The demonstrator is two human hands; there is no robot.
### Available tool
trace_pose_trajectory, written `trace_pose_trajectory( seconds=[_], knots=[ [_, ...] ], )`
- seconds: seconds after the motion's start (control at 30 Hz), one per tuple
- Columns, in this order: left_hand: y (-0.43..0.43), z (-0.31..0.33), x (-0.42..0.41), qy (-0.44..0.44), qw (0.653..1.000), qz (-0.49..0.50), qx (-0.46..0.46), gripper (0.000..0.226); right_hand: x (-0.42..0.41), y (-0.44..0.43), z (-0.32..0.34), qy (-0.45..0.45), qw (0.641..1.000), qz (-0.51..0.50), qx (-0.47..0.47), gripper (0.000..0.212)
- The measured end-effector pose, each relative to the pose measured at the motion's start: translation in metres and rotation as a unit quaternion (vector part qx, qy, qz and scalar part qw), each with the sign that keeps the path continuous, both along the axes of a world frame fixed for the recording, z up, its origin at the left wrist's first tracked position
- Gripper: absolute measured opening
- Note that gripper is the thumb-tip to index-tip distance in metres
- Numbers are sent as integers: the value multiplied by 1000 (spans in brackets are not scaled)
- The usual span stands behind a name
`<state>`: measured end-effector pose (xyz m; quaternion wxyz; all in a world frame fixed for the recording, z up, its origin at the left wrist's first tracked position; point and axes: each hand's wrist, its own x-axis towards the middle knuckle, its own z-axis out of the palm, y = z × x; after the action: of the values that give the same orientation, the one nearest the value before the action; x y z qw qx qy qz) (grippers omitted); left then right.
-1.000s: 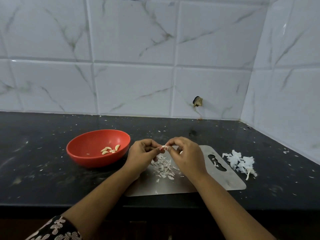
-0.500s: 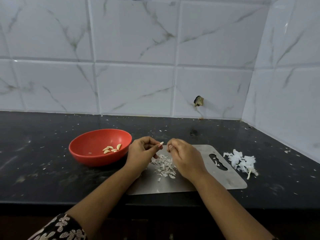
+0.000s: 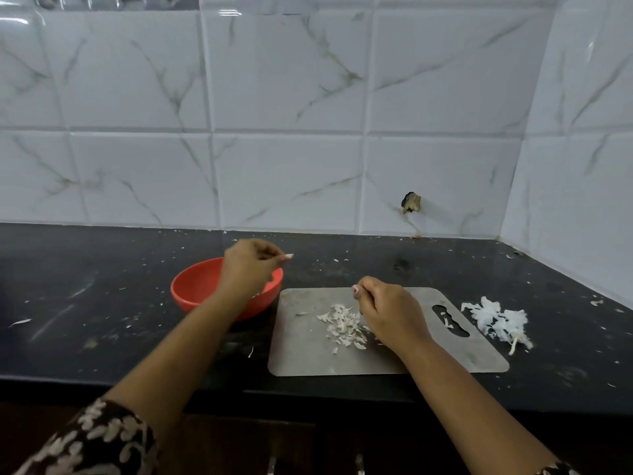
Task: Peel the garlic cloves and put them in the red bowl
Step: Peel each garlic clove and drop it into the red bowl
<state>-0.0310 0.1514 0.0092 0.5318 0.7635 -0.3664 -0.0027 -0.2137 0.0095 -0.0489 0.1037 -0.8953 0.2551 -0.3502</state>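
Glossy veined wall tiles (image 3: pixel 291 97) above a black, flake-speckled countertop (image 3: pixel 85 269). Flat, round-cornered steel board (image 3: pixel 301 351) with slotted handle, just beside a smooth round red bowl (image 3: pixel 195 286). Left hand (image 3: pixel 246 269) over the bowl. Right hand (image 3: pixel 387 310) curled above the board, contents not discernible. Papery white husk heap (image 3: pixel 496 318) right of the board, curled peel chips (image 3: pixel 342 325) on it. Small pale garlic clove (image 3: pixel 288 256), pinched at left fingertips above the bowl's far rim.

A home kitchen: black stone counter (image 3: pixel 102 303), marbled wall tiles (image 3: pixel 291 97), steel chopping board (image 3: pixel 308 354).
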Motion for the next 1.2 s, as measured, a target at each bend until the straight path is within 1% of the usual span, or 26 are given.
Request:
trace_pose_trajectory(
  seconds=[0.07, 0.13, 0.27, 0.37, 0.47, 0.53, 0.67, 0.73, 0.8, 0.87, 0.9, 0.97, 1.03, 1.07, 1.1, 1.2],
  knots=[
    [12, 9, 29, -6, 995, 23, 101, 8, 1, 1, 0, 12, 1000, 2, -7, 26],
    [19, 12, 50, -12, 986, 39, 163, 12, 2, 2, 0, 21, 1000, -2, -14, 25],
    [24, 7, 76, -38, 964, 62, 256, 18, 2, 2, 0, 25, 1000, 3, -12, 25],
    [21, 1, 84, -38, 955, 63, 286, 11, 2, 2, -1, 30, 999, 9, -14, 23],
    [16, -1, 86, -37, 951, 55, 302, 13, 2, 1, 0, 19, 1000, 16, -9, 23],
    [14, 1, 86, -50, 952, 53, 298, 20, 2, 0, -1, 8, 1000, 14, -4, 24],
    [15, 8, 81, -87, 952, 80, 282, 22, 0, -2, 1, -15, 1000, -2, 6, 18],
    [14, 12, 72, -124, 951, 100, 264, 22, -2, -3, 4, -19, 1000, -15, 12, 11],
    [12, 17, 55, -165, 957, 99, 217, 23, -6, -7, 6, -30, 999, -36, 16, 9],
    [6, 23, 28, -177, 971, 56, 149, 21, -13, -15, 8, -76, 995, -57, 43, 13],
    [3, 25, 12, -169, 978, 15, 119, 19, -18, -20, 8, -98, 991, -67, 64, 17],
    [-6, 24, -18, -126, 984, -92, 88, 13, -28, -29, 6, -101, 987, -76, 103, 22],
    [-17, 14, -42, -93, 971, -182, 120, 15, -37, -33, 2, -69, 986, -62, 138, 23],
    [-24, 6, -50, -97, 962, -206, 152, 18, -41, -32, 0, -47, 987, -56, 144, 22],
    [-30, -2, -58, -115, 953, -216, 178, 22, -42, -31, -1, -23, 989, -51, 139, 22],
    [-41, -34, -74, -212, 924, -223, 229, 44, -43, -26, -3, 45, 993, -56, 91, 23]
  ],
)
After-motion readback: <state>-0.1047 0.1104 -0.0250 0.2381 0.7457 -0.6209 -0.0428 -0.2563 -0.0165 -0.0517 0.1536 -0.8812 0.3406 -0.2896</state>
